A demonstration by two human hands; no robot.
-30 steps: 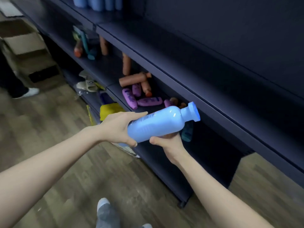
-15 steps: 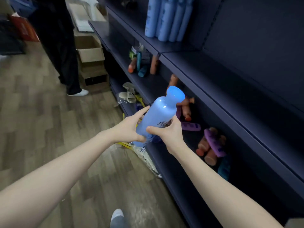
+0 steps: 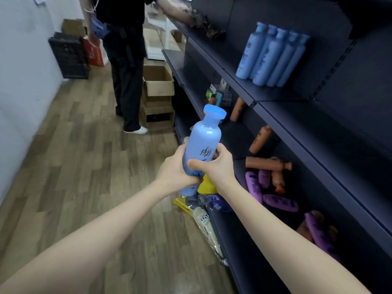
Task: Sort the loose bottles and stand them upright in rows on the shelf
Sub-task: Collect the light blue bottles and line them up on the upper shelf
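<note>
1. A light blue bottle [image 3: 203, 143] is held nearly upright in mid-air, cap up, over the wooden floor [image 3: 84, 166] just left of the dark shelving [image 3: 297, 128].
2. The left hand [image 3: 172, 174] wraps the bottle's lower body from the left — fingers curled closed around it.
3. The right hand [image 3: 216, 164] grips the same bottle from the right, thumb lying across the front below the printed label, fingers folded round the far side.
4. On the upper shelf, far right, a row of blue bottles [image 3: 271, 56] stands upright, touching one another.
5. On the lower shelf lie loose bottles: orange-brown ones [image 3: 265, 163] on their sides or leaning, and purple ones [image 3: 280, 203] flat among them, nearer the camera.
6. A yellow item [image 3: 206, 185] and a clear plastic pack [image 3: 206, 228] lie on the floor at the shelf's foot, below the hands.
7. Far down the aisle a person in dark clothes [image 3: 125, 60] stands beside open cardboard boxes [image 3: 158, 85] — a black crate [image 3: 67, 58] sits against the left wall.
</note>
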